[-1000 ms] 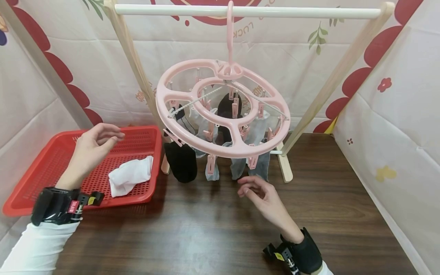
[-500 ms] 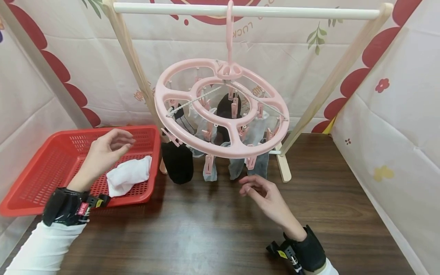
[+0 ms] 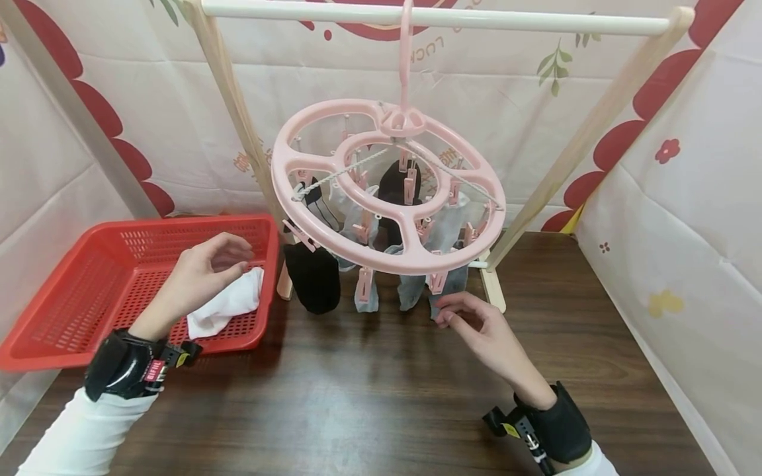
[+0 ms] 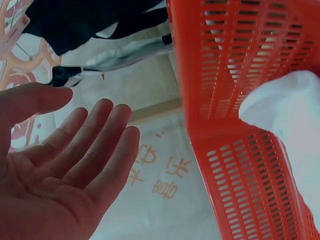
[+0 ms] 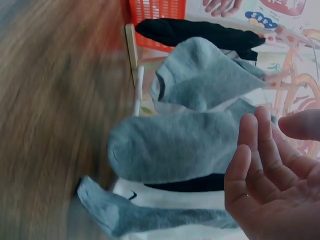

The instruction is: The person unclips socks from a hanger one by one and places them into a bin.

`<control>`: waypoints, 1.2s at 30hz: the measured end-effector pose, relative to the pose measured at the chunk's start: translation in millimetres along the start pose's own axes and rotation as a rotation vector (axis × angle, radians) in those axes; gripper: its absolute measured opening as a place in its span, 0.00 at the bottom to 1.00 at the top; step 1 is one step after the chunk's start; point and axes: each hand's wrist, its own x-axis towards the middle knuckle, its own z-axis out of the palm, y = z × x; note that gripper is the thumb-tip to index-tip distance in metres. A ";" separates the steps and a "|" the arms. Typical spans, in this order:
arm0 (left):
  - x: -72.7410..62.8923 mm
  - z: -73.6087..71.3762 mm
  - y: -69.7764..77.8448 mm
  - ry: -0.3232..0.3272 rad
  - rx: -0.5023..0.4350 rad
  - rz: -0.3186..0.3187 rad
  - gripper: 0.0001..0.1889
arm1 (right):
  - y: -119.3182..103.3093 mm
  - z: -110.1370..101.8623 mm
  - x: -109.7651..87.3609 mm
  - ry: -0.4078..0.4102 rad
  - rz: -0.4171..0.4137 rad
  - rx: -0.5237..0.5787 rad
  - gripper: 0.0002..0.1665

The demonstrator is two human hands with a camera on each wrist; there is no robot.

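My left hand (image 3: 202, 277) hovers over the red basket (image 3: 127, 291), fingers loosely bent and holding nothing. Below it in the basket lies a white sock (image 3: 232, 305), partly covered by the hand in the head view. A pink round clip hanger (image 3: 411, 258) carries several socks. My right hand (image 3: 485, 330) is near its front right side, fingertips overlapping a dark grey sock (image 3: 451, 284) in the head view. From the right wrist, light grey socks (image 5: 175, 145) and a black sock (image 5: 200, 37) hang beside that hand, whose palm holds nothing.
The hanger hooks over a white rail (image 3: 524, 21) on a wooden stand (image 3: 571, 142). Several pink clips (image 3: 364, 285) dangle from its ring. The stand's feet rest on the dark wooden table (image 3: 357, 396). Printed cloth walls (image 3: 673, 218) enclose the back and sides.
My left hand has moved right and a little down, over the white sock. The right hand has shifted slightly right along the hanger's front. The sock still lies in the basket.
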 end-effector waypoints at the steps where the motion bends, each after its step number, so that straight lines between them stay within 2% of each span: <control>1: -0.3 1.2 1.0 -0.010 0.000 -0.001 0.13 | 0.3 -2.1 0.1 0.003 -0.002 0.000 0.10; 6: -0.9 7.9 5.6 -0.046 -0.005 0.028 0.13 | 2.3 -11.1 1.9 0.023 -0.019 -0.012 0.10; 11: -1.8 14.9 10.0 -0.050 -0.002 0.113 0.12 | 1.4 -20.8 4.3 0.062 -0.033 -0.044 0.10; 21: -9.2 29.0 25.3 -0.036 -0.043 0.271 0.14 | -1.4 -37.8 9.3 0.121 -0.026 -0.018 0.13; 28: -12.2 39.0 33.8 -0.094 -0.045 0.262 0.14 | -5.3 -48.2 14.7 0.162 -0.013 -0.066 0.14; 36: -16.4 51.8 36.7 -0.136 -0.071 0.269 0.14 | -7.1 -56.3 23.1 0.238 0.013 -0.159 0.19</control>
